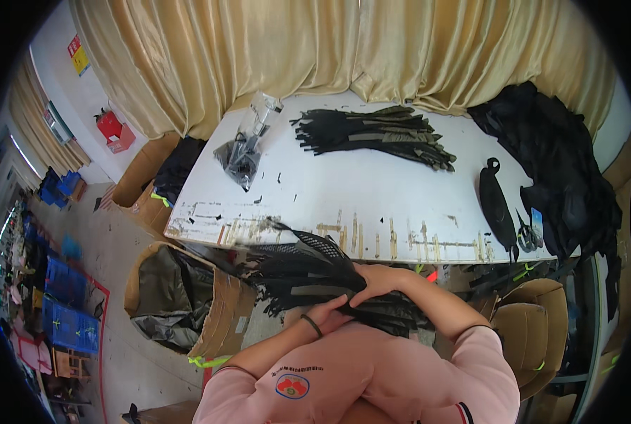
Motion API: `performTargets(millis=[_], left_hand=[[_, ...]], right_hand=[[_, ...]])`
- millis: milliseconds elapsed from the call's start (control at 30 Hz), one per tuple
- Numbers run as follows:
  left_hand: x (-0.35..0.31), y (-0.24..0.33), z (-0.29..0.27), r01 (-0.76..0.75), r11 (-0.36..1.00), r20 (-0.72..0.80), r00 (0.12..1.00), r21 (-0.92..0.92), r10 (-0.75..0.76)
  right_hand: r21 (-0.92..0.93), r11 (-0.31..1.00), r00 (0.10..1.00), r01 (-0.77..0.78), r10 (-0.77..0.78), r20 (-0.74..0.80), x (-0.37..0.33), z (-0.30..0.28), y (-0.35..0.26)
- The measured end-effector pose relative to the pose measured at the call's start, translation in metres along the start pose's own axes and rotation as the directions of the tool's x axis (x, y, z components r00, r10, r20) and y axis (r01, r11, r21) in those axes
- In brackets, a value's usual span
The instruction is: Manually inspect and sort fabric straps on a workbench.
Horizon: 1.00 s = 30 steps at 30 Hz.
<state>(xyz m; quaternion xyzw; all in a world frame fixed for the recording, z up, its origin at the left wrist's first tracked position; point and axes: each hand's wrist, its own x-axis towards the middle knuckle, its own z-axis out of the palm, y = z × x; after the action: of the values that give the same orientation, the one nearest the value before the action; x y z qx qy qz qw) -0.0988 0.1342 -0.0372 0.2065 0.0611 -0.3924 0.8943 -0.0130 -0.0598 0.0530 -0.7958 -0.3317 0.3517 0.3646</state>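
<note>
A thick bundle of black fabric pieces [301,274], with grey strips and some mesh among them, is held against my body, just off the table's front edge. My right hand [373,281] wraps over it from above, thumb and fingers closed on the fabric. My left hand [326,316], with a dark band at the wrist, grips the same bundle from below; some of its fingers are hidden by the cloth. The loose ends fan out to the left. A similar stack of black and grey pieces [372,134] lies at the back of the table.
The white table [315,187] has a worn, taped front edge. On it are a clear plastic bag [241,155], a long black fabric piece [495,201], scissors [526,232] and a heap of black cloth [556,162]. Cardboard boxes [223,311] [531,325] stand below on both sides.
</note>
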Motion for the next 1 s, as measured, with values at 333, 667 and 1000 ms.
performTargets(millis=[333,667,1000], left_hand=[[0.105,0.143,0.16,-0.293,0.913,0.367,0.913,0.285,0.178],[0.293,0.167,0.05,0.292,0.834,-0.251,0.949,0.468,-0.192],[0.29,0.298,0.1,-0.311,-0.619,0.649,0.617,0.721,0.445]], right_hand=[[-0.679,0.717,0.881,-0.155,-0.211,-0.423,-0.062,-0.194,-0.136],[-0.779,0.414,0.866,-0.471,0.05,-0.497,0.048,-0.269,0.132],[-0.516,0.83,0.599,-0.209,-0.308,-0.739,0.117,-0.384,0.122]])
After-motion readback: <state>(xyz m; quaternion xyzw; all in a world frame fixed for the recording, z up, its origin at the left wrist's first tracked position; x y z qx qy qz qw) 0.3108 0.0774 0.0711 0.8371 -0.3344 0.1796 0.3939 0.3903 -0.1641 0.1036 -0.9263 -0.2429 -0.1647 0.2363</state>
